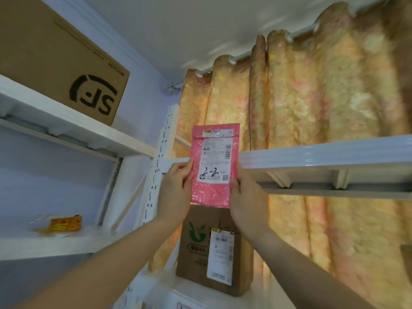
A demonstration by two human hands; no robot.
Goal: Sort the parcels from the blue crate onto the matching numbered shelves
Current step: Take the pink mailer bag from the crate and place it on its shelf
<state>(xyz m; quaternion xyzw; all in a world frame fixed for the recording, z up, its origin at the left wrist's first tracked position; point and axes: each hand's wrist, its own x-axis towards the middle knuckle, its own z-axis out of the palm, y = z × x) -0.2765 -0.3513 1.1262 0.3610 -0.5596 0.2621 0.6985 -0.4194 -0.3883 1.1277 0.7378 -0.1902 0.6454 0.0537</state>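
Note:
A pink bubble-mailer parcel [214, 192] with a white label hand-marked "2-2" is held upright in the middle of the head view. My left hand [175, 188] pinches its left edge and my right hand [245, 197] pinches its lower right edge. The parcel is raised in front of the white upper shelf [312, 155] on the right rack. Below it a brown cardboard parcel [196, 259] marked "3-2" stands on the lower shelf [156, 284]. The blue crate is out of view.
A large brown SF box [58, 61] sits on the left rack's top shelf [73, 126]. A small yellow-orange packet [64, 223] lies on the left rack's lower shelf. A white perforated upright post [160, 157] stands between racks. A patterned curtain [323, 97] hangs behind.

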